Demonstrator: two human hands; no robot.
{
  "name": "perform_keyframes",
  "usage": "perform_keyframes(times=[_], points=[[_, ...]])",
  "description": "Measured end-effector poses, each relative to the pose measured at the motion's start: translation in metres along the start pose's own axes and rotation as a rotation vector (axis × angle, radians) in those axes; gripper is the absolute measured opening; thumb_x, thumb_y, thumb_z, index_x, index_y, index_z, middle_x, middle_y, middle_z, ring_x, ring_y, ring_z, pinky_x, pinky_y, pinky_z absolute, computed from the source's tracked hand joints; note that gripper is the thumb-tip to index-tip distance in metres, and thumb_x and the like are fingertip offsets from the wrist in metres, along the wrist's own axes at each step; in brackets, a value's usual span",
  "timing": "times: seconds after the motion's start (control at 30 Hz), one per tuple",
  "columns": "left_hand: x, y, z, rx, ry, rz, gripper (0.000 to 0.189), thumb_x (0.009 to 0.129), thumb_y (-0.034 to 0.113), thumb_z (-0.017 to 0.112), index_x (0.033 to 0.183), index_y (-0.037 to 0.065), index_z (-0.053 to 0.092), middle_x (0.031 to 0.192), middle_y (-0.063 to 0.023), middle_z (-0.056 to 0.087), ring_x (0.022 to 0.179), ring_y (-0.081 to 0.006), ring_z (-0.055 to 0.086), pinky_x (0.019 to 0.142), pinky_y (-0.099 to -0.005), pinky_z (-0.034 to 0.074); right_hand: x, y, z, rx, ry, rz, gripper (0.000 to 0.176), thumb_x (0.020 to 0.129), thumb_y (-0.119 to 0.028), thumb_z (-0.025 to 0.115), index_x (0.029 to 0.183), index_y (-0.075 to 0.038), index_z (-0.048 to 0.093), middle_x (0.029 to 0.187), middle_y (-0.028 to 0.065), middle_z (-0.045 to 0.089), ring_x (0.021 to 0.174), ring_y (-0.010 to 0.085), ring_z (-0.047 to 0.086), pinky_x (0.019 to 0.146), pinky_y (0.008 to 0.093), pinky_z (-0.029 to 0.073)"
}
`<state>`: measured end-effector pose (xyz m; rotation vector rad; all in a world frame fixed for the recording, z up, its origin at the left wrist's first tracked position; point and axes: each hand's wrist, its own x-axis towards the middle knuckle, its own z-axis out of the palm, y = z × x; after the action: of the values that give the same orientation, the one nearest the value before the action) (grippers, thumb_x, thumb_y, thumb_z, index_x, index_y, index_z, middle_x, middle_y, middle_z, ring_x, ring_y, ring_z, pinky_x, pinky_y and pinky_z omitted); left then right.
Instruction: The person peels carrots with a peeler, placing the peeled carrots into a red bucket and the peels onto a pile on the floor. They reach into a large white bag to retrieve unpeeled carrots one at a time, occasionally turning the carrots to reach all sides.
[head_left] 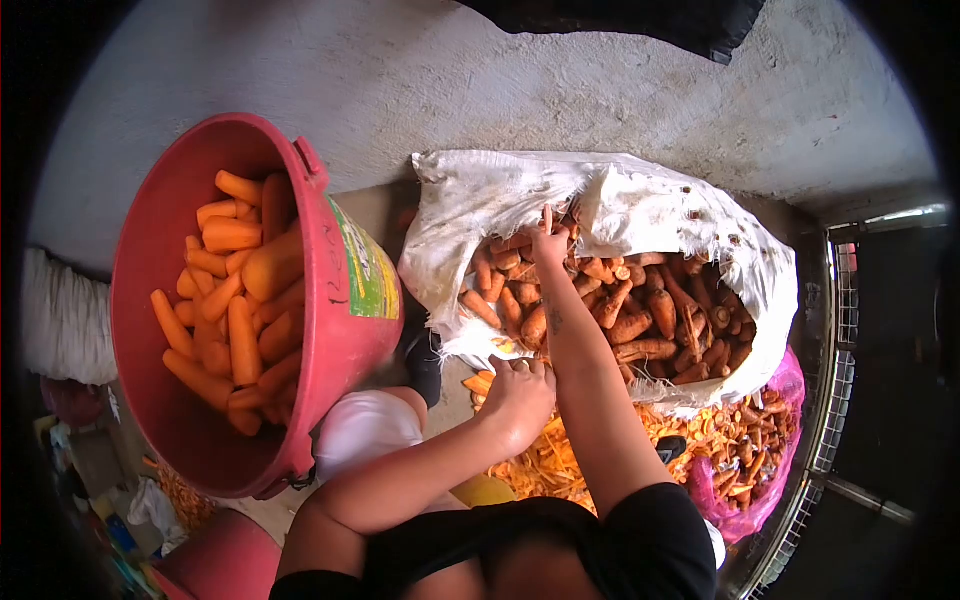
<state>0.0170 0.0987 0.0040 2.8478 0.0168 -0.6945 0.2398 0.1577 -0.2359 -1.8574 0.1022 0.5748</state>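
Observation:
My right hand [549, 246] reaches to the far side of a torn white woven sack [650, 210], over the unpeeled carrots [630, 325] inside. One finger stretches out against the sack's edge, and the others are partly hidden. Nearer to me, my left hand [523, 398] is closed at the sack's near edge, beside my right forearm. What its fingers hold, if anything, is hidden. On the left stands a large red tub [345, 290] holding peeled orange carrots [235, 335].
Orange peelings [550, 460] cover the floor below the sack. At the right a pink mesh bag [735, 515] holds more carrot pieces. A rough pale wall [400, 90] runs behind, and a metal mesh frame [830, 400] stands right. Another red container [225, 560] sits lower left.

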Motion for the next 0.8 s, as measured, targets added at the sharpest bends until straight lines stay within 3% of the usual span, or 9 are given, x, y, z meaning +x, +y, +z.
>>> perform_keyframes(times=[0.13,0.23,0.27,0.37,0.5,0.53,0.67,0.7,0.8], points=[[-0.002,-0.001,0.002,-0.014,0.025,-0.057,0.035,0.083,0.014,0.054,0.114,-0.003,0.051,0.105,-0.0142,0.059,0.096,-0.0272,0.062,0.086,-0.0560,0.043,0.010,0.008,-0.019,0.303,-0.303,0.227,0.030,0.073,-0.021,0.074,0.088,0.000,0.058,0.101,0.0072,0.066,0.059,0.0097,0.051,0.053,0.0234,0.039],[-0.003,-0.006,-0.002,-0.022,0.013,-0.089,0.039,0.083,0.015,0.055,0.117,-0.004,0.049,0.107,-0.0148,0.058,0.096,-0.0279,0.062,0.085,-0.0565,0.043,-0.014,-0.005,-0.043,0.362,-0.366,0.242,0.028,0.078,-0.030,0.072,0.084,-0.006,0.060,0.071,0.0014,0.062,0.044,0.0077,0.039,0.041,0.0238,0.029],[-0.003,-0.007,-0.003,-0.028,0.002,-0.106,0.040,0.083,0.015,0.055,0.118,-0.004,0.048,0.108,-0.0151,0.058,0.097,-0.0282,0.062,0.085,-0.0566,0.043,-0.019,-0.007,-0.057,0.358,-0.426,0.366,0.028,0.081,-0.037,0.069,0.083,-0.011,0.059,0.051,-0.0053,0.045,0.036,0.0090,0.028,0.036,0.0259,0.021],[-0.001,-0.009,-0.009,-0.057,-0.044,-0.111,0.042,0.082,0.013,0.054,0.119,-0.005,0.048,0.108,-0.0162,0.058,0.095,-0.0295,0.063,0.081,-0.0573,0.045,-0.039,-0.014,-0.073,0.243,-0.369,0.303,0.041,0.081,-0.049,0.065,0.060,-0.020,0.046,0.044,-0.0064,0.031,0.033,0.0092,0.023,0.035,0.0271,0.016],[-0.002,-0.005,-0.002,-0.060,0.004,-0.073,0.046,0.081,0.014,0.055,0.121,-0.008,0.048,0.110,-0.0175,0.058,0.093,-0.0301,0.063,0.079,-0.0590,0.045,-0.055,-0.021,-0.094,0.215,-0.396,0.325,0.042,0.079,-0.052,0.066,0.061,-0.020,0.044,0.044,-0.0073,0.032,0.034,0.0072,0.025,0.035,0.0246,0.017],[-0.002,-0.004,-0.007,-0.066,-0.029,-0.065,0.047,0.082,0.016,0.054,0.122,-0.008,0.047,0.112,-0.0183,0.058,0.095,-0.0303,0.063,0.080,-0.0598,0.044,-0.048,-0.013,-0.097,0.189,-0.450,0.315,0.036,0.083,-0.051,0.061,0.090,-0.016,0.058,0.045,-0.0073,0.030,0.036,0.0064,0.025,0.035,0.0257,0.017],[0.008,-0.012,-0.026,0.001,-0.156,-0.185,0.057,0.088,0.027,0.049,0.130,-0.010,0.040,0.119,-0.0233,0.055,0.102,-0.0335,0.062,0.085,-0.0637,0.041,-0.085,-0.025,-0.119,0.407,-0.571,0.256,0.051,0.090,-0.053,0.047,0.126,-0.018,0.052,0.048,-0.0057,0.039,0.036,0.0049,0.028,0.035,0.0205,0.016],[0.016,-0.020,-0.023,-0.026,-0.143,-0.197,0.066,0.092,0.038,0.043,0.134,-0.011,0.034,0.122,-0.0252,0.054,0.103,-0.0345,0.061,0.085,-0.0681,0.038,-0.122,-0.055,-0.127,0.404,-0.570,0.195,0.050,0.090,-0.053,0.046,0.122,-0.016,0.053,0.056,-0.0031,0.051,0.038,0.0046,0.035,0.034,0.0171,0.017],[0.018,-0.029,-0.036,-0.311,0.206,-0.298,0.085,0.088,0.058,0.044,0.133,-0.013,0.033,0.114,-0.0273,0.058,0.103,-0.0354,0.060,0.089,-0.0555,0.043,-0.167,-0.066,-0.134,0.761,-0.541,0.141,0.057,0.082,-0.057,0.059,0.113,-0.009,0.053,0.075,0.0018,0.061,0.039,0.0086,0.037,0.039,0.0217,0.035]])
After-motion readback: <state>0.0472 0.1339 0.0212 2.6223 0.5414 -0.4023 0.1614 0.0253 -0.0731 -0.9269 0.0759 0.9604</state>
